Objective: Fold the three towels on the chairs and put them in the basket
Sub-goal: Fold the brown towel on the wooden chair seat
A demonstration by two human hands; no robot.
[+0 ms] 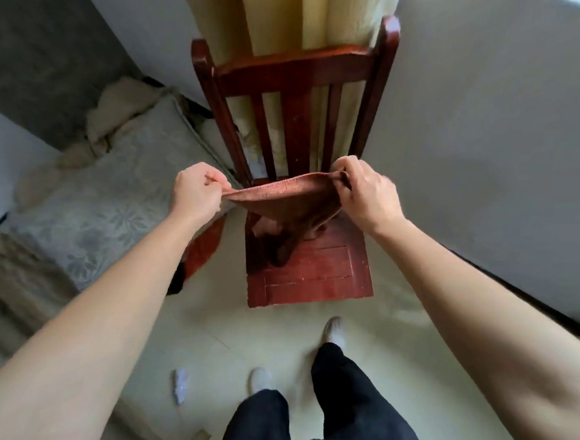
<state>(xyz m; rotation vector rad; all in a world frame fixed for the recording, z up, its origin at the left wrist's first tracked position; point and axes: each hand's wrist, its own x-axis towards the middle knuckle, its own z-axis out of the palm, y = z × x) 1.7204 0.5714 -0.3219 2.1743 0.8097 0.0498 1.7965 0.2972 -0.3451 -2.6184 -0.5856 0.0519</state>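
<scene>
One towel is up off the chair, left hand and right hand each pinching a top corner; folding's barely started, and no basket's in sight.

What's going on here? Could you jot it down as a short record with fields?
Held item: brown terry towel, stretched between both hands
Left hand: pinches one top corner
Right hand: pinches the other corner
Below: red-brown wooden slatted chair; towel's lower end hangs to its seat
Behind: pale yellow curtain
Basket: not in view
</scene>
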